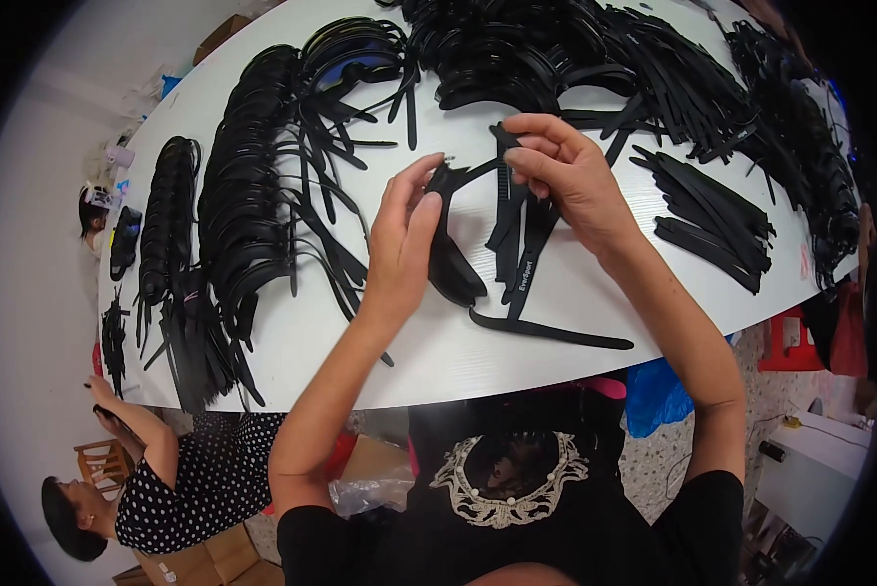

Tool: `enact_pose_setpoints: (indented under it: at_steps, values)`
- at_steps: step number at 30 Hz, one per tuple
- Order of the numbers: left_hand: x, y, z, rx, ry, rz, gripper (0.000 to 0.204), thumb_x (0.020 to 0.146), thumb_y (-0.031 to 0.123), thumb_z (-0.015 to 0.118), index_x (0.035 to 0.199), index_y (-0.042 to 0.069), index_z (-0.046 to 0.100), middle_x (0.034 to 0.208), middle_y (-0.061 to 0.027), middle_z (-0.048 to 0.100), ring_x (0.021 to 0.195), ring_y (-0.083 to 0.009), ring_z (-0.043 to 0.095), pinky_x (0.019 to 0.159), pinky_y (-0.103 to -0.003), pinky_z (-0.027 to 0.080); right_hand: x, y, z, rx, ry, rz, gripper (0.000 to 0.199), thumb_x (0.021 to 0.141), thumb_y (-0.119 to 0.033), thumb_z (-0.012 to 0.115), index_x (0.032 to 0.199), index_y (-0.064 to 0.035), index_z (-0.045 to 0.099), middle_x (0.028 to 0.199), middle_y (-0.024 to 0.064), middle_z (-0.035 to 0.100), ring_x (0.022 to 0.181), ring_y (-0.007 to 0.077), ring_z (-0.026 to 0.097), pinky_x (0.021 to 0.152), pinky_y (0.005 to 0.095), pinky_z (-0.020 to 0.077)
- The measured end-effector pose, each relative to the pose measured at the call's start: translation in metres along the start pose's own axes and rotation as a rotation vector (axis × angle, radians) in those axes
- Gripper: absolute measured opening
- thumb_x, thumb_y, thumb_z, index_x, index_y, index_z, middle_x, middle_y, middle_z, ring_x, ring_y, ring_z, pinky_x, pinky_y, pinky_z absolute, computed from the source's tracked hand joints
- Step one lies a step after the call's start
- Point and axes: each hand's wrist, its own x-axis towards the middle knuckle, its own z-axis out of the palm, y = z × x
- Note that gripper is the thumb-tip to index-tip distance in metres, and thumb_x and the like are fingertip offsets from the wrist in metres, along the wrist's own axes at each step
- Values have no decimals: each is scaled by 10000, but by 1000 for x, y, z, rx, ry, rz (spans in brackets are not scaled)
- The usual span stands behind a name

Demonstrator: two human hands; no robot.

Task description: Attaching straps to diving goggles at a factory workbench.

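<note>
Over the near middle of the white table (419, 361), my left hand (402, 239) is closed on a black goggle frame (455, 266), gripping it by its upper end. The lens side of that frame cannot be made out. My right hand (570, 176) pinches the upper end of a black rubber strap (507, 210) between thumb and fingers. This strap hangs down beside the goggle frame, and a loose length of strap (556, 334) lies on the table below. Whether strap and frame are joined is hidden by my fingers.
Long rows of stacked black goggles (248, 186) stand at the left, with a shorter row (168, 225) beyond. More goggles (507, 59) are piled at the back. Loose straps (717, 220) lie at the right. A co-worker in a dotted top (199, 488) is at the lower left.
</note>
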Motion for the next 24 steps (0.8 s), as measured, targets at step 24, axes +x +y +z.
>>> enact_pose_setpoints:
  at_steps: [24]
  values:
    - [-37,18,10,58,168,173,605,1085,381,279,1466,-41,486,1238,-136,587,1114,-194,567,1024,-315,417,-25,6,53,219,-306,216,230,973,-304,713,924,-80,694,807,4,713,768,51,658,602,177,428]
